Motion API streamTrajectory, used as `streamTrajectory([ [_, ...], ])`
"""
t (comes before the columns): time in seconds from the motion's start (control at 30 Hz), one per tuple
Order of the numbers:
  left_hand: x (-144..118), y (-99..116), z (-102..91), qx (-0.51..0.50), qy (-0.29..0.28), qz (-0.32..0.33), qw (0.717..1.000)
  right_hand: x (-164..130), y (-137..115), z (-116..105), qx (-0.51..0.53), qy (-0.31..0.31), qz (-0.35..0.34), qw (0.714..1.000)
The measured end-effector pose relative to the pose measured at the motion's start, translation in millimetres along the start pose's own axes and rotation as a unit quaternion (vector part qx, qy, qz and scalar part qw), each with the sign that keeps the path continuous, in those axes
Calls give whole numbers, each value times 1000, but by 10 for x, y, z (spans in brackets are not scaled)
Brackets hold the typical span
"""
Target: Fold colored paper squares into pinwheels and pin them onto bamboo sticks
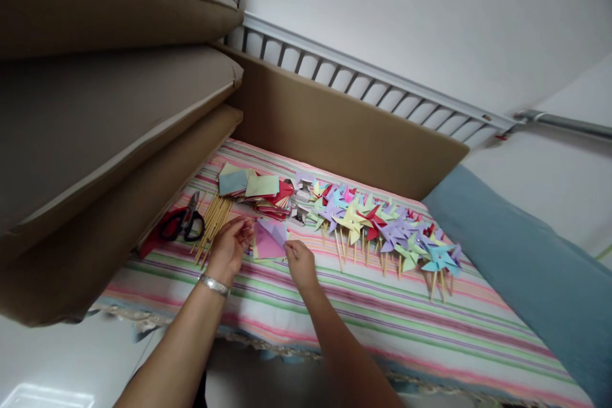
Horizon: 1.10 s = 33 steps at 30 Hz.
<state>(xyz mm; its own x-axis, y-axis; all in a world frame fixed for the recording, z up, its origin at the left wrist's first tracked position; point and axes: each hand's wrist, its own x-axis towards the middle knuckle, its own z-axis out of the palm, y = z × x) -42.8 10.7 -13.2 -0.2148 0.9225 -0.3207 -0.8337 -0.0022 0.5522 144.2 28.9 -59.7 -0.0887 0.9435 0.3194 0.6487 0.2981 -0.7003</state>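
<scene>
My right hand (300, 262) is closed in a pinch on the right corner of a purple paper sheet (275, 229), which looks lifted and bent. Under it lies a pink paper square (268, 244), with a pale green edge showing below. My left hand (230, 250), with a silver bracelet on its wrist, hovers at the left side of these papers. Its fingers are curved and apart, and nothing shows in them. Beside it rests a bundle of thin wooden sticks (213, 223). Several finished paper pinwheels (354, 220) on sticks lie to the right.
Black-handled scissors (184, 222) lie left of the sticks. Behind the hands are stacks of coloured paper (262, 185) and small clear boxes (299, 214). Large brown cushions (119, 121) rise at the left; a brown board (344, 121) stands at the back. A striped cloth (382, 312) covers the surface.
</scene>
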Motion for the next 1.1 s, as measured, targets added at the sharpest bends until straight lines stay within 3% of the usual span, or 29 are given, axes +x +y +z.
streamTrajectory([
  [0.13, -80, -9, 56, 73, -37, -28, 996, 11, -13, -107, 43, 81, 56, 994],
  [0.23, -167, -49, 123, 149, -116, -135, 973, 10, -74, -222, 72, 119, 64, 988],
  [0.33, -218, -91, 177, 124, -184, -256, 941, -26, -182, -322, 91, 135, 44, 986],
  [0.43, -224, -101, 204, 62, -218, -311, 923, -98, -302, -407, 78, 125, -30, 989],
  [0.57, -209, -95, 220, 8, -215, -290, 933, -192, -393, -514, -15, 90, -184, 979],
  [0.63, -196, -111, 228, -3, -179, -253, 951, -218, -398, -550, -47, 86, -213, 972],
  [0.77, -173, -160, 247, -7, -107, -219, 970, -231, -373, -560, -62, 89, -206, 972],
  [1.1, -195, -135, 292, -14, -93, -183, 979, -317, -456, -521, -46, 110, -168, 979],
])
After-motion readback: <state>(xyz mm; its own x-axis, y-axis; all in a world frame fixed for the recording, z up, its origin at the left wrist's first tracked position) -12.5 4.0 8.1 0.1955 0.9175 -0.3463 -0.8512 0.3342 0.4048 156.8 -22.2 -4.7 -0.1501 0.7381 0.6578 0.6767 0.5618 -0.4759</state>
